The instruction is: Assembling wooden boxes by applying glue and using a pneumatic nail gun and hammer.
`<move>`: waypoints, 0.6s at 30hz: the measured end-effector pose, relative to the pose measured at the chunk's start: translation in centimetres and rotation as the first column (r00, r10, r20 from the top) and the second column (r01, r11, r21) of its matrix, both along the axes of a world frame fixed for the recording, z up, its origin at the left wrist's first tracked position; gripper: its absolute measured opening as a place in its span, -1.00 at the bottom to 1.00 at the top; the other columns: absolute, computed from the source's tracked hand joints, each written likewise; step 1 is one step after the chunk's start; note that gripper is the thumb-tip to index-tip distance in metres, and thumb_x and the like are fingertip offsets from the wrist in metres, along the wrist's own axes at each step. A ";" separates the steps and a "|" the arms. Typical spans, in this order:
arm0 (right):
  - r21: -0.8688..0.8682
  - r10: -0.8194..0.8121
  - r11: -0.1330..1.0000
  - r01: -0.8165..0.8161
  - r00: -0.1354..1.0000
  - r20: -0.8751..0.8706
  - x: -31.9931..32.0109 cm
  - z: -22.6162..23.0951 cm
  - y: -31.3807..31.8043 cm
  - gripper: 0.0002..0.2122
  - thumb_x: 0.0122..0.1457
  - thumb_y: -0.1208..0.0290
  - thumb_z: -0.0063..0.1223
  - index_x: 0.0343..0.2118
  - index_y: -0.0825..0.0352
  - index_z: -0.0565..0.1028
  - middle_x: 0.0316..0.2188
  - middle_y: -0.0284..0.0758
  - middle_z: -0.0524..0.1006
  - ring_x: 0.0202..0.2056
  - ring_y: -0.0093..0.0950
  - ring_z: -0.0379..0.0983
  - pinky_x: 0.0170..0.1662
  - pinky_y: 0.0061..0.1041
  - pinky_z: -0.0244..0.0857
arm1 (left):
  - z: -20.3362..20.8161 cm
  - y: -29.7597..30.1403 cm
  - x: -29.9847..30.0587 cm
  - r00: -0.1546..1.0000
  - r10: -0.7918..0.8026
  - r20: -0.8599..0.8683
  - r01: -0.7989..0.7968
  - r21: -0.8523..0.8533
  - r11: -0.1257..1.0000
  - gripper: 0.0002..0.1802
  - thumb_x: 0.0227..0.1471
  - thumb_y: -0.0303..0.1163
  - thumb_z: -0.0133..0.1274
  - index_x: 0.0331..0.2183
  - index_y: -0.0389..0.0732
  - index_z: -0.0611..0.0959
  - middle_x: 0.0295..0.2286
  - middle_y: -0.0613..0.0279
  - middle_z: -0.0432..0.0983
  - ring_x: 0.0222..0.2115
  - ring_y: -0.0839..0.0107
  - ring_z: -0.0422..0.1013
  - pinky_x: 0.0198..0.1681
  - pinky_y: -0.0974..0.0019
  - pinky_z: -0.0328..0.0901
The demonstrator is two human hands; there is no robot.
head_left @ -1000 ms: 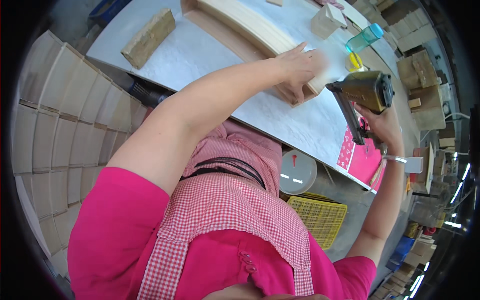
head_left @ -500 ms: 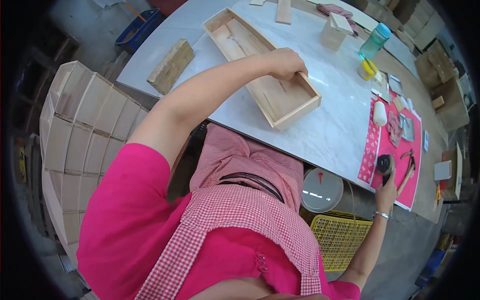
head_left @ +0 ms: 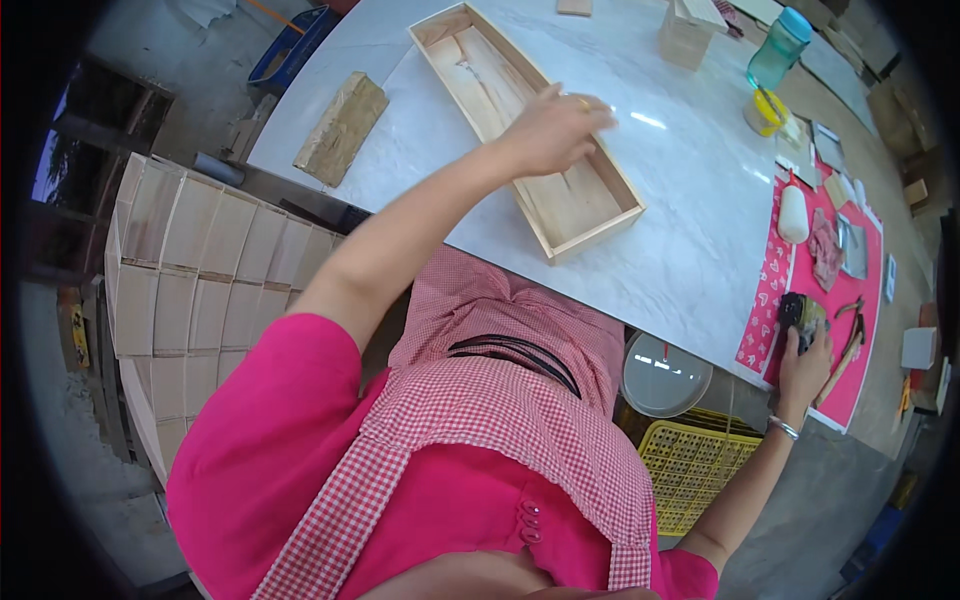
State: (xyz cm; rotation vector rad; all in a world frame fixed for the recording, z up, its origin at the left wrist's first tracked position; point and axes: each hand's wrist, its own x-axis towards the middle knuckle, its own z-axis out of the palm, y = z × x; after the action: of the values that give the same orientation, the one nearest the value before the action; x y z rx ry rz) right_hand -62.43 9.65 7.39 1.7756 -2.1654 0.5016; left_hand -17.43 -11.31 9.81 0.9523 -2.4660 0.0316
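A long, shallow open wooden box (head_left: 600, 236) lies slantwise on the white marbled table (head_left: 690, 270). My left hand (head_left: 555, 130) is over its right-hand part, fingers loosely stretched and apart, the tips slightly blurred near the far long side. It holds nothing. Far to the right, my right hand (head_left: 806, 370) has its thumb and fingers around a black, rounded tool (head_left: 797, 312) with a yellowish-green part. That tool is at the pink patterned sheet (head_left: 762, 335); its exact kind cannot be made out. A pair of pliers-like handles (head_left: 850, 335) lies beside it.
A tape-wrapped block (head_left: 342, 130) lies left of the box. At the right are a white bottle (head_left: 793, 214), a pink cloth (head_left: 825, 250), a yellow cup (head_left: 765, 112) and a teal bottle (head_left: 780, 48). Stacked wooden boxes (head_left: 190, 300) stand at my left, a yellow crate (head_left: 695, 470) below the table.
My left hand has come off the box's rim and opened, shifting slightly left. My right hand has moved the black tool a little farther onto the pink sheet. The whole view has shifted.
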 end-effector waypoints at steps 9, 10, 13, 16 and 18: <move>-0.119 0.344 0.808 -0.577 0.299 0.890 18.8 -1.5 -17.0 -0.71 0.26 0.27 0.03 -0.38 0.47 0.53 -0.63 -0.31 0.47 -0.54 -0.58 0.40 -0.43 -0.55 0.29 | -3.8 10.0 3.6 0.476 0.644 -0.599 -0.404 0.501 0.765 -0.43 0.03 -0.30 0.18 0.05 -0.30 0.43 -0.04 0.01 0.33 -0.01 0.18 0.30 -0.02 0.24 0.26; -0.104 0.351 0.782 -0.615 0.296 0.888 20.9 -1.5 -18.4 -0.71 0.26 0.27 0.03 -0.38 0.47 0.53 -0.63 -0.31 0.47 -0.54 -0.58 0.40 -0.43 -0.55 0.29 | -4.3 10.5 2.9 0.445 0.634 -0.632 -0.415 0.482 0.771 -0.38 0.01 -0.29 0.19 0.06 -0.32 0.40 -0.01 -0.04 0.29 0.00 0.15 0.28 -0.01 0.24 0.25; -0.015 0.474 0.637 -0.771 0.376 0.796 24.7 -1.0 -21.3 -0.64 0.18 0.19 0.11 -0.31 0.50 0.54 -0.55 -0.17 0.54 -0.50 -0.41 0.48 -0.37 -0.43 0.35 | -6.0 10.5 1.8 0.234 0.794 -0.561 -0.553 0.595 0.583 -0.29 -0.03 -0.26 0.24 0.08 -0.35 0.34 -0.06 -0.02 0.28 0.00 0.18 0.24 0.00 0.22 0.23; 0.253 0.535 0.426 -0.868 0.468 0.704 25.9 -1.0 -22.2 -0.64 0.02 0.25 0.18 -0.31 0.54 0.53 -0.44 0.03 0.55 -0.40 -0.08 0.50 -0.28 -0.25 0.37 | -7.8 10.4 0.9 0.146 0.868 -0.475 -0.067 0.870 0.488 -0.18 -0.15 -0.26 0.30 0.09 -0.38 0.32 0.01 -0.14 0.27 0.07 0.00 0.20 0.15 0.16 0.13; 0.176 0.620 0.427 -0.887 0.429 0.657 26.6 -1.0 -21.7 -0.69 -0.02 0.34 0.15 -0.37 0.56 0.50 -0.47 0.07 0.53 -0.43 -0.06 0.50 -0.33 -0.24 0.35 | -8.0 10.9 0.8 0.256 0.827 -0.501 -0.233 0.798 0.555 -0.23 -0.21 -0.41 0.25 0.08 -0.35 0.35 0.03 -0.13 0.27 0.09 0.01 0.21 0.16 0.14 0.14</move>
State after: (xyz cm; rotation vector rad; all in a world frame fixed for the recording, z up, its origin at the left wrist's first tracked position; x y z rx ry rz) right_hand -35.88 -12.03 6.40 3.3632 -1.5955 0.6920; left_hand -16.65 -0.39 1.84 1.5933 -1.0052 -0.8338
